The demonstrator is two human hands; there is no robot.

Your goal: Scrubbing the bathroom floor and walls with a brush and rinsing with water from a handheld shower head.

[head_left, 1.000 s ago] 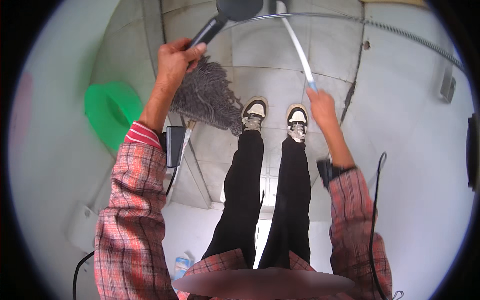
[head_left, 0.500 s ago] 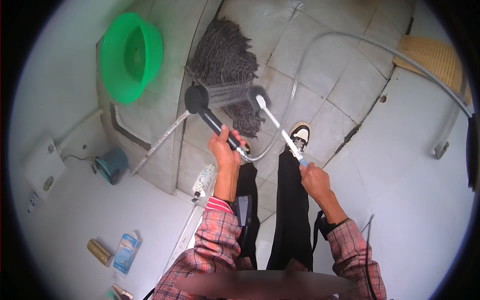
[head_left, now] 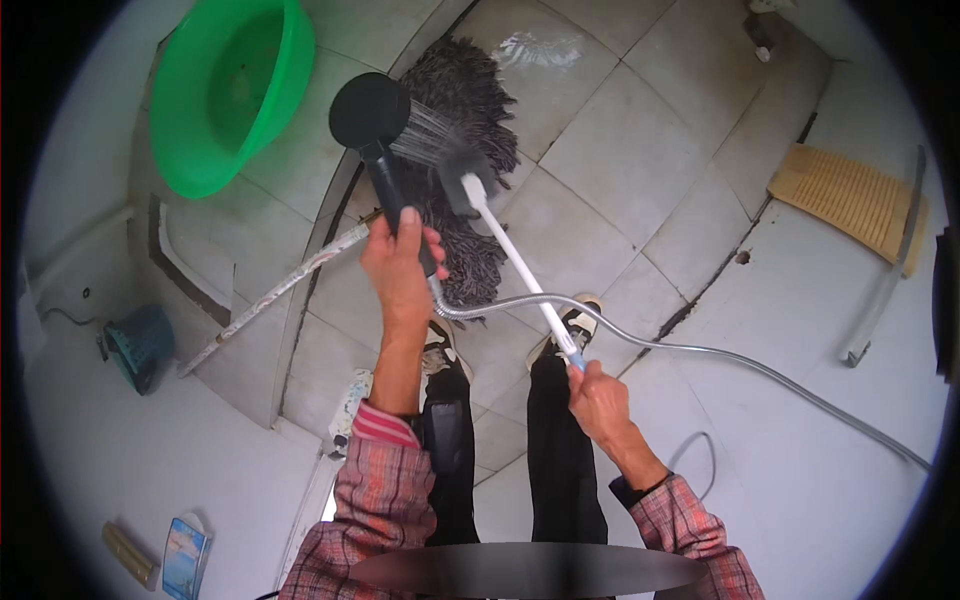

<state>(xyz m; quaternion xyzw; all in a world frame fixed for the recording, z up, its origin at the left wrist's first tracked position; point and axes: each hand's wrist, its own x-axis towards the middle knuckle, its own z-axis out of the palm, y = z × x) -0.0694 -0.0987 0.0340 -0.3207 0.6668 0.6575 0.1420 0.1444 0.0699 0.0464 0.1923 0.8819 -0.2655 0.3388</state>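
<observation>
My left hand (head_left: 402, 270) is closed around the handle of a black shower head (head_left: 370, 110), which sprays water rightward. The spray meets the dark head of a long white-handled brush (head_left: 515, 260), held over a grey string mop (head_left: 450, 90) lying on the tiles. Gripping the brush by its pale blue handle end is my right hand (head_left: 603, 403). A silver hose (head_left: 680, 347) runs from the shower handle off to the right. Whether the bristles touch the mop, I cannot tell.
A green basin (head_left: 265, 125) stands at the upper left. The mop's patterned pole (head_left: 285, 290) slants down left towards a blue basket (head_left: 140, 345). On the right are a ribbed yellowish board (head_left: 850, 200) and a metal bar (head_left: 890, 260). My shoes are below the mop.
The shower head has moved up and left, and the brush head has shifted left over the mop. The hose now sags lower across the floor. The whole view has shifted too.
</observation>
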